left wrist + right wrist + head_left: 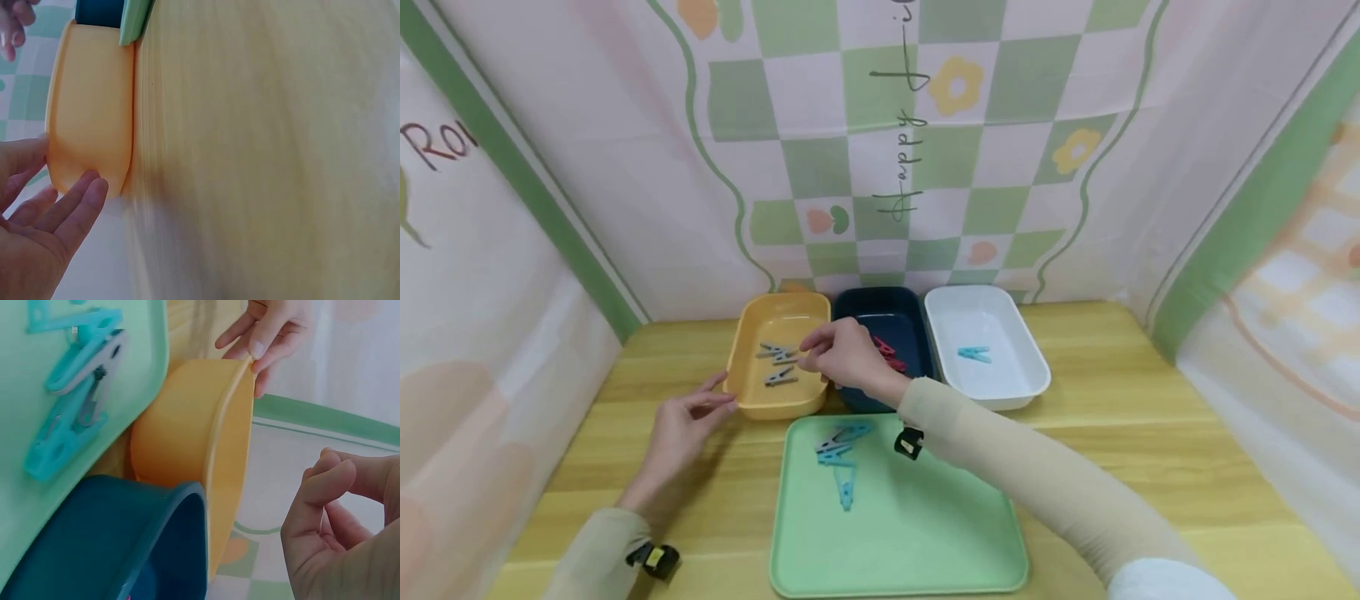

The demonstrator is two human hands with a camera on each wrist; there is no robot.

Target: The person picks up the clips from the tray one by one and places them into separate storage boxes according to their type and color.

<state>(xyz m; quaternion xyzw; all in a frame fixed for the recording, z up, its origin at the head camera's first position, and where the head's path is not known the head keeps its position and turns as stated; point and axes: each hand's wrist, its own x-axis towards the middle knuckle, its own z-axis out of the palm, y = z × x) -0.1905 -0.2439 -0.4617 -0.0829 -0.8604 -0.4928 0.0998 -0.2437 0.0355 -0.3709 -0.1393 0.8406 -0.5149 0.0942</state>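
My left hand [683,429] holds the front left corner of the yellow bin [778,410], with fingertips at its rim and outer wall. In the left wrist view, that hand's fingers [78,203] lie against the wall. Several grey clothespins [781,377] lie in this bin. Over its right side hovers my right hand [847,354], thumb and fingers curled together; the right wrist view shows nothing between the fingertips [331,469]. Several blue clothespins [846,487] and a grey clothespin [94,365] lie bunched on the green tray [910,542].
A dark blue bin [880,302] with red clothespins [891,364], partly behind the right hand, stands in the middle. To its right is a white bin [992,317] with a light blue clothespin [974,354]. Patterned cloth [808,108] hangs behind the wooden table [1112,467].
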